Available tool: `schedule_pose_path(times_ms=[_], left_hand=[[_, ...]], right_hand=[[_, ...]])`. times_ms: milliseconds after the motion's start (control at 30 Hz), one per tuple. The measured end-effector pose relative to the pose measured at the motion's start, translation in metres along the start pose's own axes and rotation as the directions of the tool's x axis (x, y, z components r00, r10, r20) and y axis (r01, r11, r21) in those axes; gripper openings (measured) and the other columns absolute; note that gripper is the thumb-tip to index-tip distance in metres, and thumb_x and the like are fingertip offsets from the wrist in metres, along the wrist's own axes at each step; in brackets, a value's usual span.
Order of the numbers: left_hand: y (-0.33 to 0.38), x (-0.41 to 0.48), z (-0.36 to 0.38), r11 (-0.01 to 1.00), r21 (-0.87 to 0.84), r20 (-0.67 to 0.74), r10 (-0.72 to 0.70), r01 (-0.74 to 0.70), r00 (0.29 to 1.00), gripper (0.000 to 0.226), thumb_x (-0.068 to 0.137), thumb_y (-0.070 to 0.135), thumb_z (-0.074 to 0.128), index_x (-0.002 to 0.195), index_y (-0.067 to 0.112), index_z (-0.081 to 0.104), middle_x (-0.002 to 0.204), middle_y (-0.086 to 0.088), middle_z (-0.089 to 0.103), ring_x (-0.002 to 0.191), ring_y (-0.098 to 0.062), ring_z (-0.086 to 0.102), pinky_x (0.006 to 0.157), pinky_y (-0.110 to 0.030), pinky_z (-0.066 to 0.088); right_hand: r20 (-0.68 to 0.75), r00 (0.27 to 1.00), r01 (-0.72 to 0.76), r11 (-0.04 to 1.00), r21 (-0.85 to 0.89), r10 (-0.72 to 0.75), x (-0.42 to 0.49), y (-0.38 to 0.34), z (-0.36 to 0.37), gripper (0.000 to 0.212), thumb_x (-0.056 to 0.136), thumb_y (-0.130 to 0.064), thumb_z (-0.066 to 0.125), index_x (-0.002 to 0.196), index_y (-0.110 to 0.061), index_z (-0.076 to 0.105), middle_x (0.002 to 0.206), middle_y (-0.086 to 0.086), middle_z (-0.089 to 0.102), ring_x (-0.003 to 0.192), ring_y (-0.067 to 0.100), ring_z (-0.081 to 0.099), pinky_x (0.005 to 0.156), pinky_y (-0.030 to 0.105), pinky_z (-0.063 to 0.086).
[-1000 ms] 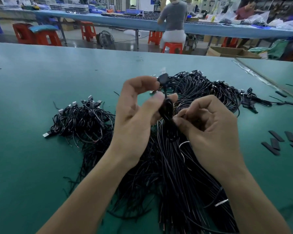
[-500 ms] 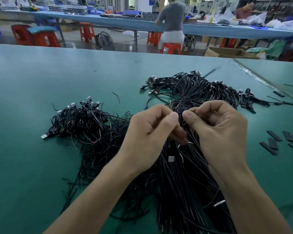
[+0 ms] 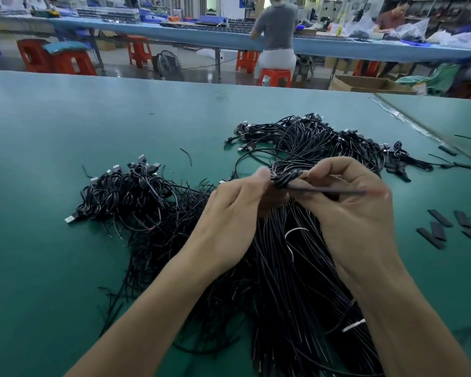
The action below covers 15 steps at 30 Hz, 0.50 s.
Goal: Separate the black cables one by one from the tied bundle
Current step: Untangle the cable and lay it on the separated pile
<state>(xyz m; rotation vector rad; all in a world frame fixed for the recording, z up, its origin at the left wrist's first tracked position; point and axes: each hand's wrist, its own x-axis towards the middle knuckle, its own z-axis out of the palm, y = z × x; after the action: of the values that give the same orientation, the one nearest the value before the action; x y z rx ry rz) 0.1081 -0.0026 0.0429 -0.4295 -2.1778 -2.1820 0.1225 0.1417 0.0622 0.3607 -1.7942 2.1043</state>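
Black cables (image 3: 280,268) lie on a plain green table (image 3: 93,118); stools (image 3: 273,77) are orange-red.

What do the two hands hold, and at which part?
Both hands pinch one black cable at its small coiled part: the left hand at the coil's left side, the right hand at its right. Its straight end sticks out rightward.

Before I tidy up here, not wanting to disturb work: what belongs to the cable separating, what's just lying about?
Job: left hand, right hand, coiled cable both pinch, tied bundle beneath, separated pile on the left.
Lying about: black strips, cable scrap, cardboard box.
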Motion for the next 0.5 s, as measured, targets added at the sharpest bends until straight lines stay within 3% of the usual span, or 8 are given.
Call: schedule_pose_path(times_ms=[167, 233, 333, 400, 500], left_hand=[[0.008, 0.001, -0.003, 0.988, -0.154, 0.006, 0.019, -0.018, 1.000, 0.034, 0.094, 0.042, 0.052, 0.096, 0.021, 0.079, 0.102, -0.004, 0.077, 0.100, -0.016, 0.071, 0.087, -0.033, 0.054], [0.011, 0.000, -0.005, 0.984, -0.170, -0.013, 0.050, -0.052, 0.999, 0.026, 0.092, 0.035, 0.060, 0.098, 0.017, 0.078, 0.104, -0.007, 0.076, 0.100, -0.017, 0.070, 0.090, -0.035, 0.053], [0.012, -0.001, -0.008, 0.980, -0.181, -0.038, 0.082, -0.088, 0.996, 0.033, 0.088, 0.052, 0.055, 0.092, 0.031, 0.080, 0.106, 0.000, 0.076, 0.105, -0.017, 0.067, 0.091, -0.044, 0.048], [0.013, -0.003, -0.008, 0.976, -0.190, -0.040, 0.104, -0.110, 0.994, 0.040, 0.090, 0.058, 0.046, 0.090, 0.036, 0.080, 0.108, 0.003, 0.076, 0.099, -0.017, 0.062, 0.078, -0.035, 0.046], [0.013, -0.003, -0.007, 0.963, -0.236, -0.047, 0.126, -0.133, 0.991, 0.039, 0.096, 0.051, 0.051, 0.084, 0.030, 0.081, 0.103, -0.013, 0.073, 0.087, -0.025, 0.049, 0.062, -0.023, 0.041]], right_hand=[[0.023, 0.998, -0.060, 0.998, -0.015, 0.060, -0.004, 0.006, 0.005, 0.034, 0.081, 0.011, 0.071, 0.076, -0.022, 0.063, 0.075, 0.005, 0.074, 0.075, 0.014, 0.072, 0.072, 0.022, 0.056], [0.049, 0.997, -0.063, 0.998, -0.021, 0.064, -0.005, 0.006, 0.007, 0.030, 0.079, 0.004, 0.074, 0.076, -0.025, 0.065, 0.075, 0.005, 0.074, 0.071, 0.014, 0.070, 0.071, 0.024, 0.057], [0.058, 0.996, -0.064, 0.997, -0.040, 0.066, -0.005, 0.004, 0.007, 0.025, 0.075, -0.002, 0.076, 0.075, -0.026, 0.066, 0.074, 0.003, 0.074, 0.069, 0.012, 0.069, 0.070, 0.024, 0.058], [0.046, 0.997, -0.058, 0.996, -0.068, 0.061, -0.004, 0.004, 0.006, 0.030, 0.078, 0.003, 0.076, 0.076, -0.025, 0.066, 0.073, 0.003, 0.074, 0.068, 0.012, 0.069, 0.069, 0.023, 0.057], [0.012, 0.998, -0.065, 0.993, -0.100, 0.066, -0.005, 0.006, 0.005, 0.033, 0.079, 0.007, 0.075, 0.074, -0.023, 0.063, 0.073, 0.004, 0.074, 0.069, 0.015, 0.070, 0.070, 0.025, 0.057]])
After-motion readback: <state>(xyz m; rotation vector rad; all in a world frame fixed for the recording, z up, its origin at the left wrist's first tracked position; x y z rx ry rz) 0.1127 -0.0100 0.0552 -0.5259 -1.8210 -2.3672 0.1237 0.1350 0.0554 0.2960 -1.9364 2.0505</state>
